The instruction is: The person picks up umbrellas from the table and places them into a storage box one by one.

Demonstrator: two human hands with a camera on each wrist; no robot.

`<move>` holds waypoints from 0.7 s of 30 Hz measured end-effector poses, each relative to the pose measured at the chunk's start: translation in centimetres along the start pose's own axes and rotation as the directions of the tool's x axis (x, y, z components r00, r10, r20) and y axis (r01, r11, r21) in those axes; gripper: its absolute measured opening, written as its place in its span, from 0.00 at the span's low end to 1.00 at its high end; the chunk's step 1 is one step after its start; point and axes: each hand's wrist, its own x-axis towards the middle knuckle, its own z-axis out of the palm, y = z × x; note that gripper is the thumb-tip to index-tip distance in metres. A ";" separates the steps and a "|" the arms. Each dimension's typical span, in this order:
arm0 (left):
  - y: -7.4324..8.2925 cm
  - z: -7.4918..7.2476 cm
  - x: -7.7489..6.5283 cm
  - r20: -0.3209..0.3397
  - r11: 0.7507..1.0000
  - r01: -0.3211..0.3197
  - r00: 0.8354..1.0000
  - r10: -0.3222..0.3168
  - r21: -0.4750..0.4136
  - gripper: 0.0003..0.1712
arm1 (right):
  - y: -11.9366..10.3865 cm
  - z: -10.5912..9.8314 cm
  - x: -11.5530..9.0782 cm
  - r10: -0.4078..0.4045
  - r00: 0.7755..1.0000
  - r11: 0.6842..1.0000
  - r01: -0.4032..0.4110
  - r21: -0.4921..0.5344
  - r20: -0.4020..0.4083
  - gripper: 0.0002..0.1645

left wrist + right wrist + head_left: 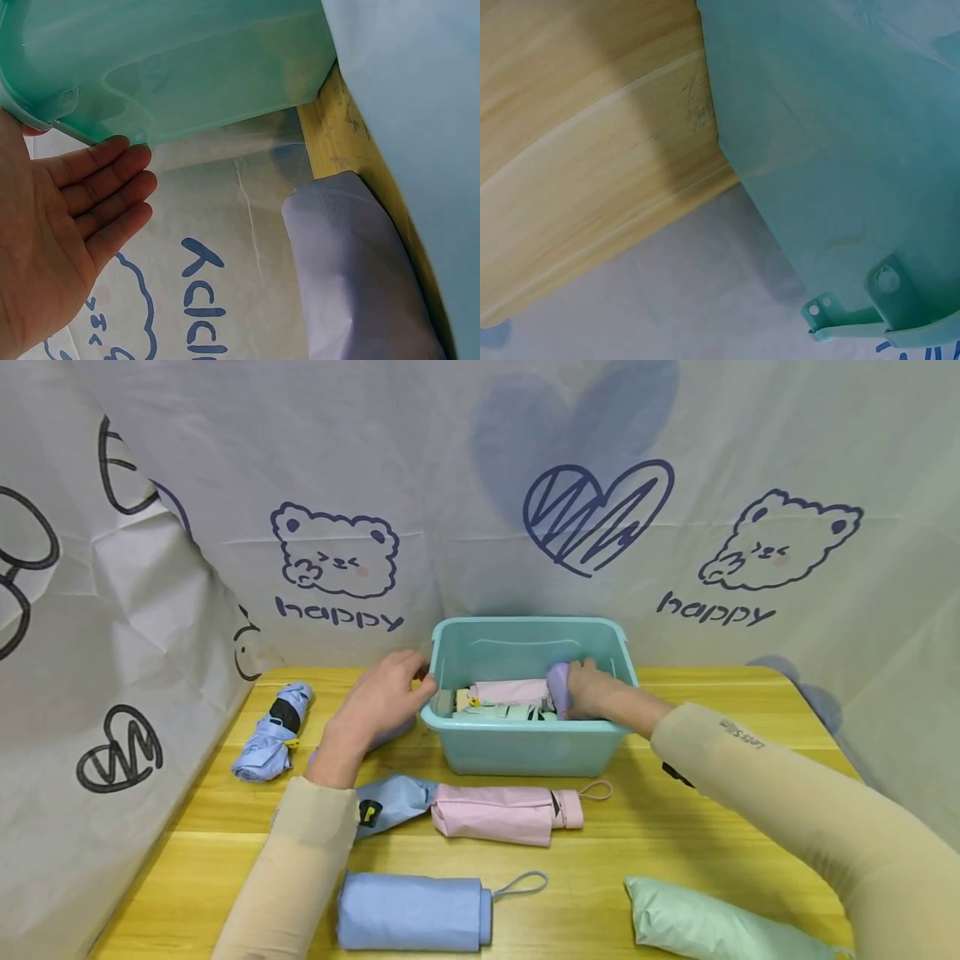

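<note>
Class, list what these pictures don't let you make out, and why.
- Right hand: fingertips, head view, hidden by the hand itself.
- Bin: its bottom, head view, hidden by front wall and contents.
- Middle blue umbrella: left end, head view, behind the left sleeve.
- Green umbrella: near side, head view, cut by the bottom edge.

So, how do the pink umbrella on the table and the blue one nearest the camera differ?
The pink umbrella looks slimmer than the blue umbrella. The pink one shows a black patch near its loop end; the blue one shows none. Pink lies nearer the tub, blue farther off. Both are folded.
</note>
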 end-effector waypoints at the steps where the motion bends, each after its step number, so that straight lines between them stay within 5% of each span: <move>1: 0.0 0.0 0.0 0.001 1.000 0.000 1.000 0.000 0.002 0.20 | 0.0 0.0 0.0 0.007 1.000 1.000 -0.007 0.017 -0.006 0.50; 12: 0.0 0.0 -0.1 0.004 1.000 0.002 1.000 -0.002 -0.004 0.20 | 0.2 -0.2 -0.3 -0.097 0.995 0.994 0.098 -0.057 0.017 0.19; 21: 0.0 0.0 0.0 -0.003 1.000 -0.005 1.000 0.005 0.003 0.20 | -0.1 -0.7 0.3 -0.157 0.987 0.973 0.158 -0.167 0.015 0.10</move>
